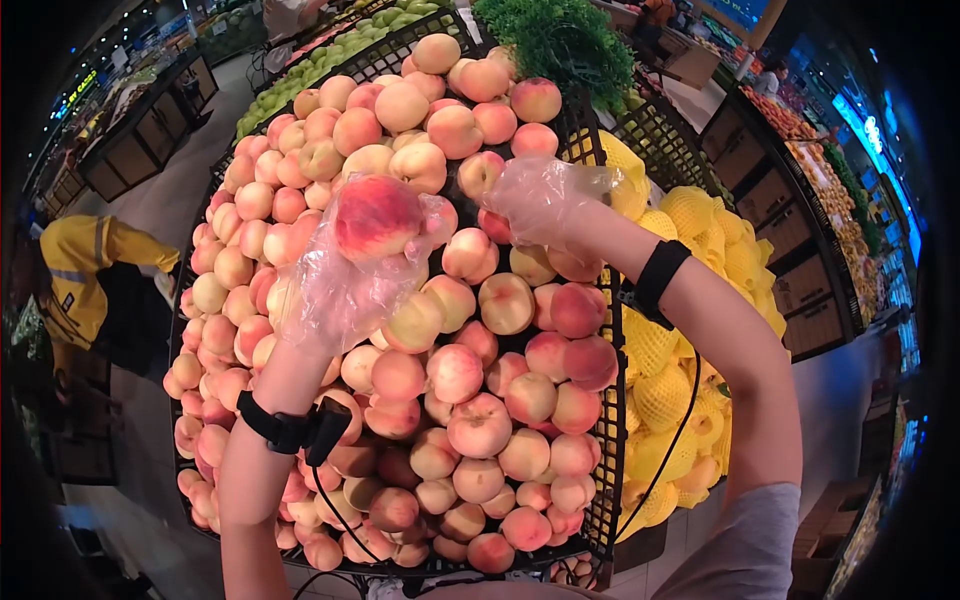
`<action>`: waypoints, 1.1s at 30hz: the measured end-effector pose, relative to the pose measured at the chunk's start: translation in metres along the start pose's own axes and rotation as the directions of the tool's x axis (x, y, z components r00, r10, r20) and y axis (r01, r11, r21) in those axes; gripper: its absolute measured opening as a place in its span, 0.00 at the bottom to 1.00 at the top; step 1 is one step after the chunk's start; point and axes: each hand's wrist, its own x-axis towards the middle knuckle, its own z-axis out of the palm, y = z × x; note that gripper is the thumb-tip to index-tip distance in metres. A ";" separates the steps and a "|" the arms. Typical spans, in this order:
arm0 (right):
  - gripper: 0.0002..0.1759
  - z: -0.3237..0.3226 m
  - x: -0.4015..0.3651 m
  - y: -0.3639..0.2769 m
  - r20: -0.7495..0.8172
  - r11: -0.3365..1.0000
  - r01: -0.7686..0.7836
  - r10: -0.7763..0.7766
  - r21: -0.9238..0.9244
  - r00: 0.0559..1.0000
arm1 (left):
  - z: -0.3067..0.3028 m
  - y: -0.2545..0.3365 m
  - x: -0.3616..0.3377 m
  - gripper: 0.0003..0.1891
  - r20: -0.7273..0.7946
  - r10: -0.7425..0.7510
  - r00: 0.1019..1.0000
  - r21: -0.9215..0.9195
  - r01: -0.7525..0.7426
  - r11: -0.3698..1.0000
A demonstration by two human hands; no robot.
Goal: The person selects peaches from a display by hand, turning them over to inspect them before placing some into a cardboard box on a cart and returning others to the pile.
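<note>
A large heap of peaches (478,425) fills a black plastic crate (606,440). My left hand (350,285), in a clear plastic glove, holds a dark red peach (378,217) in its palm over the middle of the heap. To the right, my right hand (535,200), gloved the same way, is at the upper part of the heap with its fingers on a yellow-red peach (481,174). Its fingertips are partly hidden by the glove and the fruit. Both wrists wear black straps with cables.
Fruit in yellow foam nets (675,400) lies right of the crate. Green leafy decoration (560,45) and green fruit (340,55) are beyond it. A person in a yellow jacket (80,270) is at the left. More produce stands (780,220) line the right.
</note>
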 end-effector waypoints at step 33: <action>0.48 -0.065 -0.100 -0.066 -0.592 0.582 0.316 0.376 0.749 0.712 | 0.040 -0.007 -0.027 0.40 0.196 0.430 0.881 0.872 -0.357 0.335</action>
